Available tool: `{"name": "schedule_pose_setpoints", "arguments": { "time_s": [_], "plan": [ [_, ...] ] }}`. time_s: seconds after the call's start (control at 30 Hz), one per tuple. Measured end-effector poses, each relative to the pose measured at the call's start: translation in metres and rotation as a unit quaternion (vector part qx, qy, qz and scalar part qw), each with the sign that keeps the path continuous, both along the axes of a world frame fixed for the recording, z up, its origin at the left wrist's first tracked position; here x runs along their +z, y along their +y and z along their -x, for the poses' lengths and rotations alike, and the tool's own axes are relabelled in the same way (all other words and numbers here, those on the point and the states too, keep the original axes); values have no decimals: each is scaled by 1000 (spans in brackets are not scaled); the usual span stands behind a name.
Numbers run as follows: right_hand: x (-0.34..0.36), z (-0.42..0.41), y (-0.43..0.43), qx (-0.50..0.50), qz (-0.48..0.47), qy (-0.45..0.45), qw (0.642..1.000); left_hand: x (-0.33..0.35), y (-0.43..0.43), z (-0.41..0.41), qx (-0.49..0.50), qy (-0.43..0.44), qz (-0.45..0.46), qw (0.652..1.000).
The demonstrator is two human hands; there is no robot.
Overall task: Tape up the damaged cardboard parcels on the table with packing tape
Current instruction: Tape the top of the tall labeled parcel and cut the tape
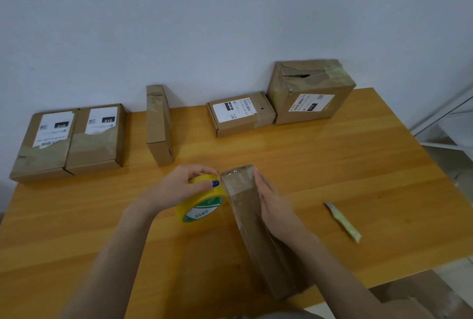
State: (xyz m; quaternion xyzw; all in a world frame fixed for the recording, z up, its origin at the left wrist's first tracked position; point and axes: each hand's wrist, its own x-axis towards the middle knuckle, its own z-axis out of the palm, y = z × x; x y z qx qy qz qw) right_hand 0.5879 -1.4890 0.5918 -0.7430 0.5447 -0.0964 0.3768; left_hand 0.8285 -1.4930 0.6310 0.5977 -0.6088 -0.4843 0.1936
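1. Your left hand (179, 187) curls around the yellow tape roll (204, 203), holding it just left of the long parcel (258, 237) on the table (371, 170).
2. Your right hand (272, 206) lies flat, fingers straight, against the long parcel's right face; clear tape covers its far end.
3. At 10 o'clock two flat parcels (97, 139) sit side by side; at 12 a narrow parcel (158, 124) stands on edge.
4. At 1 o'clock a labelled flat parcel (240, 114) touches a large torn box (311, 93).
5. At 3 o'clock lies a pale-handled knife (344, 222), well apart.
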Motion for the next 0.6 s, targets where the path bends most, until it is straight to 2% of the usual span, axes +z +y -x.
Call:
{"name": "schedule_pose_setpoints", "arguments": {
  "time_s": [0.27, 0.43, 0.6],
  "plan": [
    [2, -2, 1, -11, -13, 17, 1000, -2, 1, 0, -11, -9, -6, 1000],
    [4, -7, 4, 45, 4, 142, 989, -5, 4, 0, -11, -33, 1, 999],
    [5, -12, 8, 44, 38, 187, 981, 3, 11, 1, 16, -34, 7, 999]
  ]
}}
